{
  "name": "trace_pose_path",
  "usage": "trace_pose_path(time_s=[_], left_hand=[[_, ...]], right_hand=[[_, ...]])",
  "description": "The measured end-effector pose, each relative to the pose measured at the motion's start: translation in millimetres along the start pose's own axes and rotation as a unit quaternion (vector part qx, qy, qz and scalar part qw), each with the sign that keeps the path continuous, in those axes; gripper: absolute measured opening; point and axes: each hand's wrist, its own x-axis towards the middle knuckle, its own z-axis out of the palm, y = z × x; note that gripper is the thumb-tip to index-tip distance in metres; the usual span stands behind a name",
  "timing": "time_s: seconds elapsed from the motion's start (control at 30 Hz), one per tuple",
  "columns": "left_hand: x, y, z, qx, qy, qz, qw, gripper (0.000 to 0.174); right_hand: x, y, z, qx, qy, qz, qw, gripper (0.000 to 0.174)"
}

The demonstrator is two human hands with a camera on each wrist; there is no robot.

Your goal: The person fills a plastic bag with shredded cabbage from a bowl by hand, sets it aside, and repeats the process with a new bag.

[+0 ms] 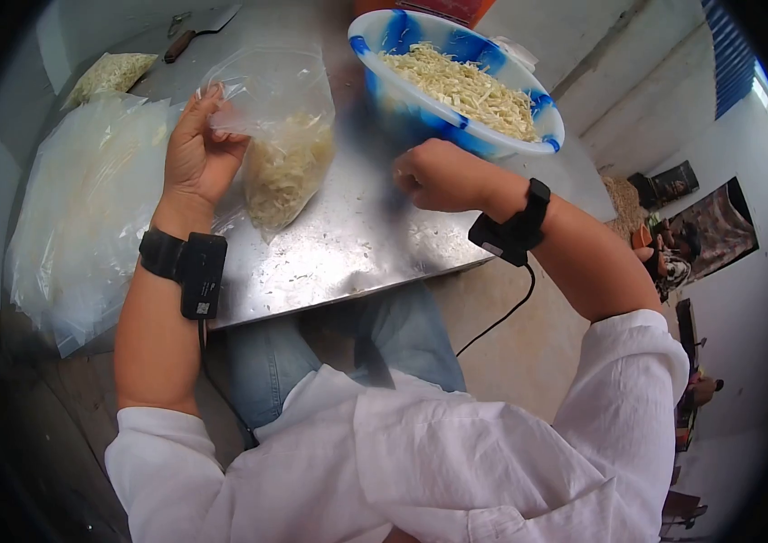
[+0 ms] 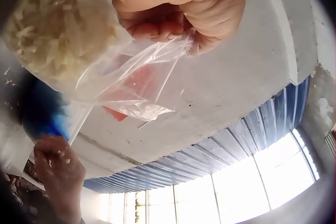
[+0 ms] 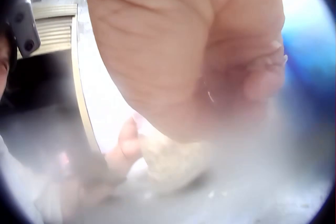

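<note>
My left hand (image 1: 203, 145) pinches the mouth of a clear plastic bag (image 1: 280, 77) between thumb and fingers. Pale shredded vegetable (image 1: 284, 172), much like cabbage, fills the bag's lower part, which sits over the metal table. In the left wrist view the gathered film (image 2: 152, 77) trails from the fingertips. My right hand (image 1: 443, 176) is held with curled fingers between the bag and a blue-and-white bowl (image 1: 456, 127). More shreds (image 1: 465, 86) are heaped in that bowl. Small bits cling to the right fingers (image 3: 262, 79); the inside of that hand is blurred.
Flat clear bags (image 1: 85, 208) are stacked on the left of the metal table (image 1: 338, 271). A filled bag (image 1: 112, 74) lies behind them, near a wooden-handled knife (image 1: 183, 43). Something red-orange (image 1: 447, 9) stands behind the bowl. Scattered shreds dot the tabletop.
</note>
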Motion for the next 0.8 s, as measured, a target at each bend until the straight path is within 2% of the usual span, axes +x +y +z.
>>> trace_pose_path(time_s=[0.03,0.1,0.17,0.23,0.27,0.3,0.33,0.37,0.4,0.43,0.5,0.6,0.67,0.73,0.8], left_hand=[[-0.7,2.3,2.4,-0.001,-0.007,0.004,1.0,0.013],[0.5,10.4,5.5,0.003,-0.018,0.006,1.0,0.012],[4.2,22.0,9.4,0.036,-0.049,0.014,0.998,0.01],[4.4,35.1,32.6,0.097,-0.048,0.035,0.994,0.009],[4.5,43.1,44.4,0.152,-0.044,0.058,0.986,0.008],[5.2,51.0,51.3,0.198,-0.087,0.05,0.975,0.006],[4.1,55.4,65.9,0.201,-0.088,0.053,0.974,0.006],[1.9,56.8,82.8,0.261,-0.058,0.063,0.962,0.006],[1.8,56.1,92.7,0.32,-0.027,0.073,0.944,0.005],[3.3,54.3,94.9,0.323,-0.026,0.074,0.943,0.005],[6.7,52.0,97.2,0.37,-0.033,0.091,0.924,0.002],[8.7,19.2,68.6,0.4,-0.019,0.078,0.913,0.003],[0.0,0.8,59.8,0.353,0.009,0.017,0.935,0.004],[-4.1,-11.3,51.3,0.32,0.036,0.005,0.947,0.005],[-8.0,-17.2,47.2,0.283,0.064,-0.008,0.957,0.006]], right_hand=[[-3.5,-6.5,-16.9,-0.002,0.004,0.0,1.0,0.009],[-17.7,-16.0,-51.9,0.108,0.087,-0.015,0.99,0.009],[-22.0,7.6,-82.0,0.17,0.158,0.046,0.972,0.006],[-24.6,43.8,-111.9,0.156,0.181,0.124,0.963,0.014],[-24.9,65.4,-123.6,0.158,0.168,0.15,0.961,0.023],[-24.1,82.9,-129.6,0.155,0.164,0.181,0.957,0.03],[-23.3,95.5,-134.5,0.151,0.158,0.212,0.952,0.037],[-22.1,107.5,-138.0,0.152,0.16,0.208,0.953,0.037],[-20.0,114.2,-140.5,0.139,0.135,0.24,0.951,0.044],[-17.6,121.2,-142.0,0.125,0.11,0.273,0.948,0.051],[-10.6,132.1,-143.5,0.126,0.093,0.287,0.945,0.055],[2.6,146.2,-138.9,0.119,0.047,0.328,0.936,0.06],[13.9,157.6,-135.4,0.11,0.019,0.349,0.93,0.062],[23.5,173.3,-132.0,0.069,-0.039,0.375,0.924,0.064],[35.0,187.8,-127.7,0.068,-0.058,0.384,0.919,0.066]])
